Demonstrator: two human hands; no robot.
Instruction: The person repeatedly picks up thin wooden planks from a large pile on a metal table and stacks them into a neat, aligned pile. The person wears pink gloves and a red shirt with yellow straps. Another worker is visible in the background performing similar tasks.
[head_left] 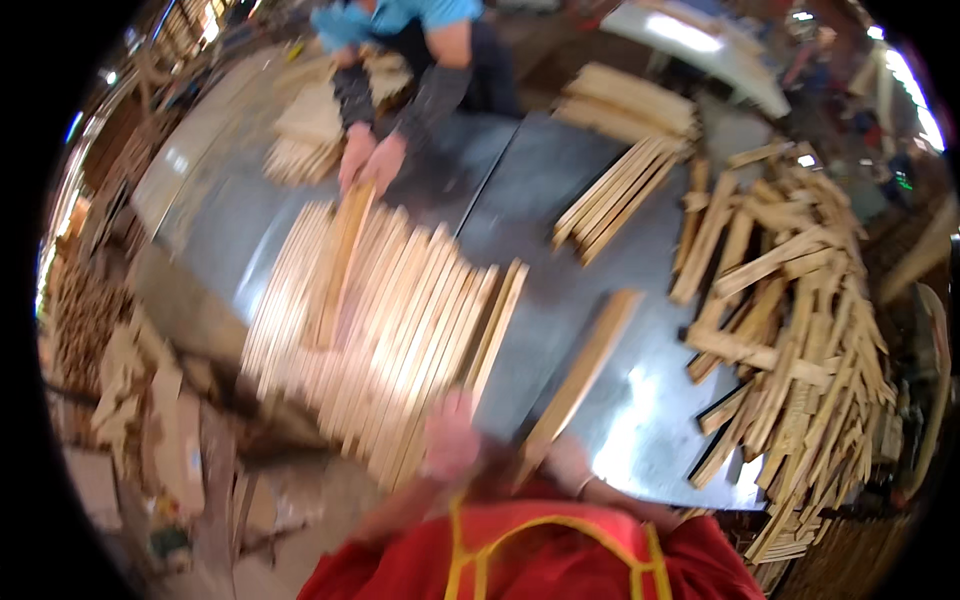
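My right hand (pixel 567 465) is closed round the near end of a wooden strip (pixel 587 365), which slants up and away over the metal table. To its left, my left hand (pixel 450 437) is smeared by motion. It is at the near end of a wooden strip (pixel 500 325) at the right side of a wide row of strips (pixel 400 320); whether it grips that strip is unclear. Across the table, a co-worker's hands (pixel 372 162) hold another strip (pixel 345 265) over the row.
A grey metal table (pixel 520 190) spans the middle. A small group of strips (pixel 615 200) lies at the far right, beside stacked boards (pixel 630 100). Jumbled wood offcuts (pixel 790 330) heap along the right edge. Stacked pieces (pixel 305 125) stand at the far left.
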